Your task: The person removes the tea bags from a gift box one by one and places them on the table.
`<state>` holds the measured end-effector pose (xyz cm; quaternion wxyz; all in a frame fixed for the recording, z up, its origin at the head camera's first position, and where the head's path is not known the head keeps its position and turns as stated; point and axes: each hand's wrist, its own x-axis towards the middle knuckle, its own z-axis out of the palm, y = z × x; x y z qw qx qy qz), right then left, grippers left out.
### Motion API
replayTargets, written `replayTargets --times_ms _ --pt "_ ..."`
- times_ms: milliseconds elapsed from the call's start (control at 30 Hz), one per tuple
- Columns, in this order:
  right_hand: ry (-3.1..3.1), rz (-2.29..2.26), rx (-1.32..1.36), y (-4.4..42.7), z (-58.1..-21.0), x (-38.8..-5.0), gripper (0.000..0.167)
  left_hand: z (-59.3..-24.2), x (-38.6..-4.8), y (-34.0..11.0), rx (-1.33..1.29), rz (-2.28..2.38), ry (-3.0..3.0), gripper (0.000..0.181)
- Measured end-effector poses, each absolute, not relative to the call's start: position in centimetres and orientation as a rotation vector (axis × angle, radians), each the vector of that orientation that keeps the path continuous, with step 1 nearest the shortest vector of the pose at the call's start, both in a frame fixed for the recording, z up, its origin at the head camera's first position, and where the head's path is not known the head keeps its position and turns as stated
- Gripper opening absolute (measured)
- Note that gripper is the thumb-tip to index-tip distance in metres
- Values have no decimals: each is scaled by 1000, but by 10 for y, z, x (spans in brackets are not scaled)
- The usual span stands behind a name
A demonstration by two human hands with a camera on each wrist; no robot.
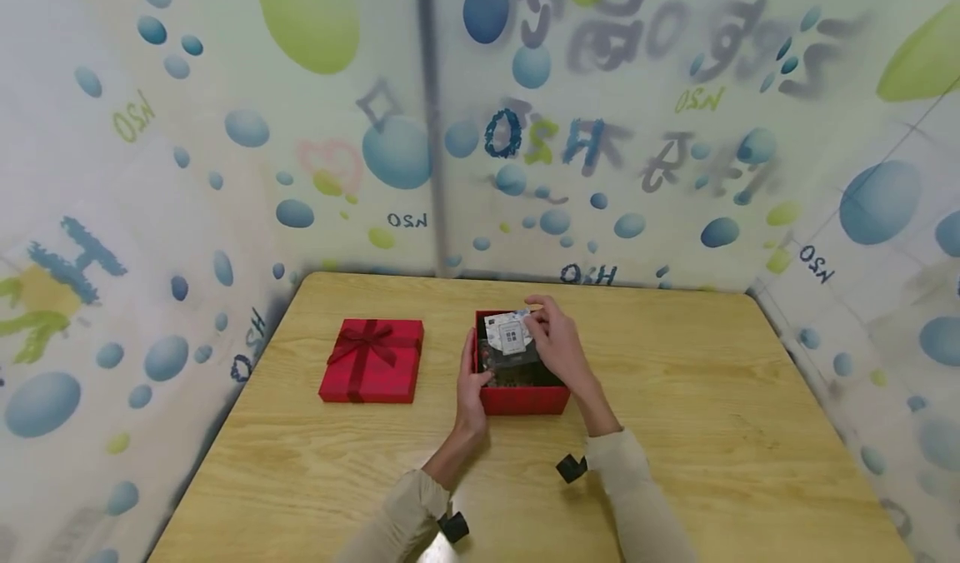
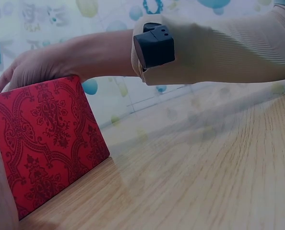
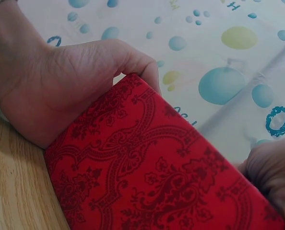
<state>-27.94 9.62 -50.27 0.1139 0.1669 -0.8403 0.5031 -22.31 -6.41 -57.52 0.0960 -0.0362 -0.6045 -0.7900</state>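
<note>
An uncovered red box [image 1: 525, 402] with a dark pattern holds a black item [image 1: 525, 355] with a white printed card [image 1: 504, 336] on top. My left hand [image 1: 471, 392] grips the box's left wall, the thumb over the rim; in the right wrist view the same hand [image 3: 75, 86] wraps a patterned side. Over the box's right side, my right hand [image 1: 558, 346] pinches the card's upper right edge with bent fingers. Behind the box wall in the left wrist view, the right hand's [image 2: 41, 64] fingertips are hidden.
A red lid [image 1: 382, 380] with a dark red ribbon bow lies left of the box on the wooden table [image 1: 675, 363]. Patterned sheets [image 1: 637, 171] stand around the table's back and sides. Small black devices [image 1: 453, 527] sit at both wrists.
</note>
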Motion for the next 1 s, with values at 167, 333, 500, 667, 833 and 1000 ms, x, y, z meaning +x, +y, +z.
replayTargets --times_ms 167,333,500,667,833,1000 --pt "-2450 1517 459 96 -504 -278 25 -575 -221 -65 -95 -2377 -1772 83" --pt "-2416 1551 457 96 -504 -280 23 -572 -222 -65 -78 -2415 -1746 83" --pt "-2404 1558 507 100 -504 -281 29 -574 -223 -63 -73 -2384 -1771 83" --pt "-2363 1613 523 100 -504 -281 33 -576 -226 -64 -83 -2367 -1787 82" --pt "-2306 1683 503 104 -506 -284 33 -575 -226 -64 -61 -2376 -1783 79" --pt "-2311 1704 437 109 -501 -284 34 -574 -226 -63 -70 -2359 -1773 80"
